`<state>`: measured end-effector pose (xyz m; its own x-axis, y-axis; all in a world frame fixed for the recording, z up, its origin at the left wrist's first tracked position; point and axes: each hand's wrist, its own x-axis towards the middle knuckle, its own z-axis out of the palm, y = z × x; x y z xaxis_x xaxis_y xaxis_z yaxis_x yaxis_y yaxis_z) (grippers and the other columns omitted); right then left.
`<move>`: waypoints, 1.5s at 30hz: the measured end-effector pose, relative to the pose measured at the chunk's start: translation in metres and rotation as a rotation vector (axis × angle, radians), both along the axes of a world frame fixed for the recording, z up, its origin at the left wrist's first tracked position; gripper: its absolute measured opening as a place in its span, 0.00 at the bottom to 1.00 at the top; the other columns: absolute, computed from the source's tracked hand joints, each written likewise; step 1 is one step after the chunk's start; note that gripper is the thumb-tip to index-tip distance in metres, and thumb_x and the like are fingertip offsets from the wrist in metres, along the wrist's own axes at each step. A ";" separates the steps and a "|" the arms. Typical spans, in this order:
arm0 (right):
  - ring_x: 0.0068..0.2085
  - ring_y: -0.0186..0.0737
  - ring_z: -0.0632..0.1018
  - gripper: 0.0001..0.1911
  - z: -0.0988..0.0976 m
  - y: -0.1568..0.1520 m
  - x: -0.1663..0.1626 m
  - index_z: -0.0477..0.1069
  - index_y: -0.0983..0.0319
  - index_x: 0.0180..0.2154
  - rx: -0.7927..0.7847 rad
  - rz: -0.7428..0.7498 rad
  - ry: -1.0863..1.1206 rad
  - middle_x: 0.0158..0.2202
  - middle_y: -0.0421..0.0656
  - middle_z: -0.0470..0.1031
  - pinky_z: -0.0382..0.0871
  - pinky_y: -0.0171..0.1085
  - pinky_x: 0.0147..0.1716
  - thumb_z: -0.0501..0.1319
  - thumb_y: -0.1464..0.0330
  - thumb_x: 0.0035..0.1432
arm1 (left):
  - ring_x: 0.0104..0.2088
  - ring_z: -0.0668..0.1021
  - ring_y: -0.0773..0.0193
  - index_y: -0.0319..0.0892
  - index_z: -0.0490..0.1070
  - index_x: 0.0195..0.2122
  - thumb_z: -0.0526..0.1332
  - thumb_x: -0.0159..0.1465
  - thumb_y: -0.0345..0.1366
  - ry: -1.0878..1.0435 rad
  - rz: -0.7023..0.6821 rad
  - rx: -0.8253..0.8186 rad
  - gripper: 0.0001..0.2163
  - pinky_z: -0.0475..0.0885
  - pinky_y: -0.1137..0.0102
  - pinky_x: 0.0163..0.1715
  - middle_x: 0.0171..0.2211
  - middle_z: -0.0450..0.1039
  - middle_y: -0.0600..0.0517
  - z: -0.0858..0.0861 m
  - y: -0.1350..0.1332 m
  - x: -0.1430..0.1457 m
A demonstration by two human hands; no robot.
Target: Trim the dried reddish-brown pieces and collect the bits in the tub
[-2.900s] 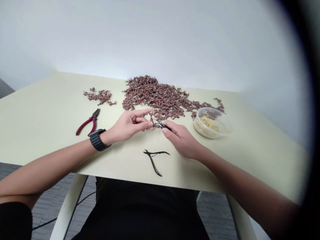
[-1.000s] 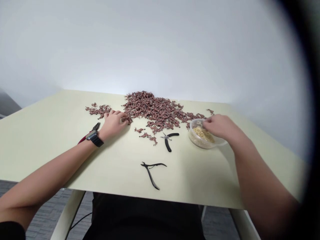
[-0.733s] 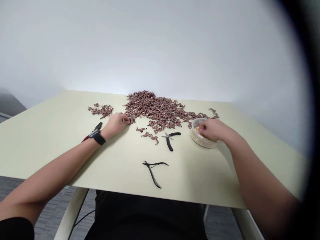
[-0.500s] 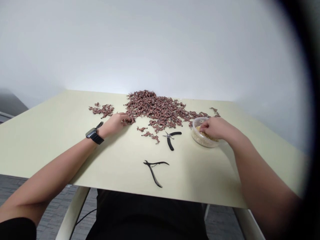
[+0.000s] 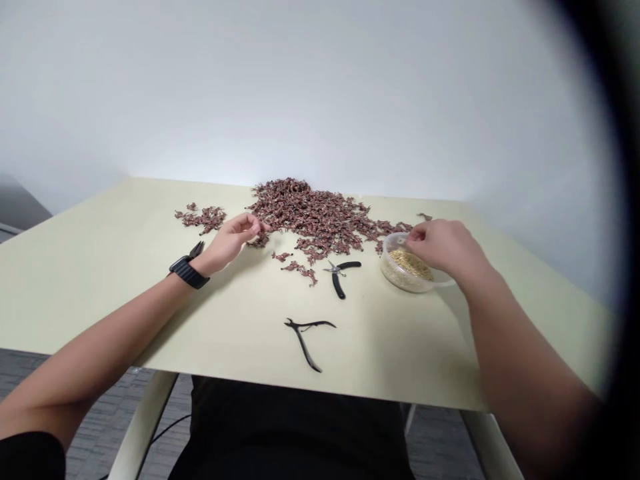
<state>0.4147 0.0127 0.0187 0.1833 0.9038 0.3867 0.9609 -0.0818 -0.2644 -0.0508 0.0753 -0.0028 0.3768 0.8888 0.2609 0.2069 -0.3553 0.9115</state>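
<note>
My left hand point(image 5: 234, 239) is closed in a pinch at the left edge of a large heap of small reddish-brown pieces point(image 5: 315, 217). One such reddish-brown piece seems to stick out from its fingertips. My right hand point(image 5: 443, 245) is raised over the rim of a round clear plastic tub point(image 5: 407, 283), its thumb and finger pinched together. Whatever those fingertips hold is too small to make out. Many tiny gold-coloured bits point(image 5: 411, 262) lie inside the tub.
Black-handled pliers point(image 5: 340, 277) lie open left of the tub. Dark nippers point(image 5: 305, 337) rest nearer the front edge of the pale table point(image 5: 210, 333). A smaller cluster of brown pieces point(image 5: 203, 219) sits at the left, and a few loose ones point(image 5: 300, 269) lie before the heap.
My right hand has risen out of the tub, leaving the gold bits more visible. My left hand has lifted slightly from the heap's edge, with thumb and finger now pinched.
</note>
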 end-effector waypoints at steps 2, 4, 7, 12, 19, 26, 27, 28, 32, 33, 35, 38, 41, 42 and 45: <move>0.29 0.38 0.70 0.09 0.013 -0.004 -0.010 0.81 0.62 0.29 -0.033 -0.002 0.061 0.29 0.53 0.80 0.59 0.45 0.33 0.65 0.66 0.56 | 0.44 0.79 0.59 0.42 0.67 0.38 0.63 0.69 0.48 -0.158 -0.089 -0.168 0.14 0.73 0.62 0.48 0.43 0.79 0.45 -0.001 -0.007 0.007; 0.32 0.39 0.75 0.09 0.022 -0.009 -0.025 0.83 0.61 0.33 -0.029 0.051 0.184 0.31 0.50 0.81 0.63 0.43 0.36 0.65 0.64 0.58 | 0.38 0.78 0.62 0.42 0.66 0.38 0.63 0.70 0.49 -0.256 -0.153 -0.303 0.15 0.73 0.64 0.45 0.37 0.76 0.48 -0.003 -0.015 0.015; 0.33 0.41 0.78 0.09 0.027 -0.019 -0.056 0.82 0.59 0.34 0.048 0.190 0.338 0.32 0.46 0.81 0.68 0.41 0.37 0.67 0.61 0.59 | 0.32 0.75 0.68 0.42 0.68 0.39 0.63 0.71 0.47 -0.330 -0.188 -0.407 0.14 0.73 0.68 0.40 0.33 0.73 0.52 -0.004 -0.029 0.028; 0.33 0.40 0.78 0.09 0.017 -0.039 -0.109 0.82 0.57 0.35 -0.021 0.523 0.458 0.34 0.43 0.82 0.71 0.37 0.30 0.66 0.60 0.62 | 0.37 0.78 0.66 0.39 0.73 0.49 0.69 0.66 0.36 -0.298 -0.243 -0.403 0.12 0.74 0.68 0.43 0.39 0.77 0.48 0.000 -0.055 0.047; 0.29 0.36 0.75 0.08 -0.001 -0.059 -0.151 0.81 0.58 0.37 -0.061 0.679 0.590 0.34 0.42 0.81 0.67 0.35 0.24 0.65 0.63 0.64 | 0.39 0.85 0.61 0.40 0.67 0.44 0.67 0.68 0.43 -0.184 -0.356 -0.471 0.14 0.81 0.61 0.47 0.49 0.80 0.41 0.002 -0.078 0.057; 0.31 0.36 0.75 0.04 -0.004 -0.070 -0.169 0.79 0.58 0.37 0.117 0.740 0.564 0.34 0.42 0.80 0.69 0.37 0.28 0.65 0.67 0.65 | 0.26 0.83 0.62 0.40 0.65 0.41 0.61 0.71 0.52 -0.014 -0.415 -0.428 0.18 0.80 0.68 0.27 0.37 0.82 0.42 0.007 -0.097 0.066; 0.31 0.36 0.74 0.04 -0.005 -0.071 -0.171 0.79 0.58 0.37 0.133 0.750 0.554 0.34 0.42 0.79 0.69 0.37 0.29 0.65 0.67 0.65 | 0.24 0.83 0.63 0.40 0.65 0.40 0.59 0.72 0.53 0.009 -0.415 -0.413 0.18 0.78 0.70 0.24 0.34 0.82 0.43 0.009 -0.100 0.067; 0.30 0.36 0.74 0.04 -0.006 -0.072 -0.173 0.78 0.58 0.37 0.146 0.757 0.546 0.33 0.42 0.79 0.69 0.37 0.29 0.65 0.67 0.65 | 0.23 0.82 0.64 0.40 0.64 0.39 0.58 0.72 0.53 0.025 -0.418 -0.396 0.18 0.76 0.72 0.23 0.32 0.81 0.44 0.011 -0.102 0.068; 0.31 0.36 0.74 0.04 -0.010 -0.073 -0.177 0.77 0.57 0.37 0.159 0.764 0.543 0.33 0.41 0.77 0.68 0.37 0.29 0.64 0.69 0.65 | 0.24 0.80 0.67 0.41 0.65 0.40 0.57 0.74 0.51 0.035 -0.429 -0.356 0.16 0.73 0.73 0.23 0.34 0.81 0.46 0.016 -0.110 0.070; 0.31 0.36 0.74 0.04 -0.011 -0.074 -0.178 0.77 0.57 0.38 0.161 0.764 0.545 0.33 0.41 0.77 0.68 0.37 0.29 0.64 0.69 0.65 | 0.24 0.79 0.67 0.41 0.65 0.41 0.56 0.74 0.50 0.035 -0.431 -0.356 0.16 0.73 0.72 0.24 0.36 0.81 0.46 0.017 -0.111 0.071; 0.31 0.36 0.74 0.03 -0.011 -0.074 -0.178 0.77 0.57 0.38 0.161 0.763 0.549 0.32 0.41 0.76 0.68 0.37 0.29 0.64 0.69 0.65 | 0.25 0.79 0.67 0.41 0.66 0.42 0.56 0.74 0.50 0.039 -0.434 -0.360 0.15 0.73 0.71 0.25 0.37 0.81 0.46 0.018 -0.112 0.071; 0.32 0.37 0.75 0.03 -0.011 -0.074 -0.178 0.77 0.57 0.37 0.153 0.749 0.562 0.32 0.41 0.77 0.69 0.38 0.30 0.64 0.68 0.65 | 0.26 0.78 0.67 0.41 0.67 0.41 0.56 0.74 0.50 0.004 -0.453 -0.378 0.16 0.73 0.70 0.27 0.38 0.80 0.45 0.017 -0.110 0.071; 0.32 0.38 0.75 0.04 -0.012 -0.076 -0.179 0.77 0.57 0.37 0.165 0.741 0.576 0.33 0.42 0.78 0.70 0.38 0.29 0.64 0.67 0.65 | 0.26 0.76 0.67 0.41 0.67 0.38 0.59 0.73 0.46 -0.138 -0.494 -0.515 0.13 0.71 0.70 0.28 0.37 0.78 0.45 0.013 -0.106 0.070; 0.32 0.38 0.75 0.04 -0.012 -0.076 -0.179 0.77 0.57 0.37 0.177 0.741 0.577 0.33 0.42 0.78 0.70 0.38 0.29 0.64 0.68 0.65 | 0.26 0.74 0.68 0.41 0.66 0.36 0.60 0.71 0.43 -0.208 -0.505 -0.599 0.11 0.69 0.70 0.27 0.35 0.77 0.47 0.012 -0.104 0.069; 0.31 0.37 0.74 0.04 -0.011 -0.079 -0.181 0.78 0.56 0.37 0.230 0.745 0.575 0.34 0.42 0.79 0.70 0.38 0.28 0.64 0.68 0.65 | 0.22 0.68 0.68 0.42 0.63 0.33 0.62 0.65 0.34 -0.400 -0.561 -0.880 0.07 0.64 0.69 0.25 0.28 0.69 0.51 0.011 -0.101 0.067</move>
<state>0.2336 -0.0659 0.0074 -0.1897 0.7782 0.5987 0.4638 0.6085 -0.6439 0.0158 -0.0259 0.0086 0.8121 0.5539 -0.1832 -0.1447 0.4955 0.8565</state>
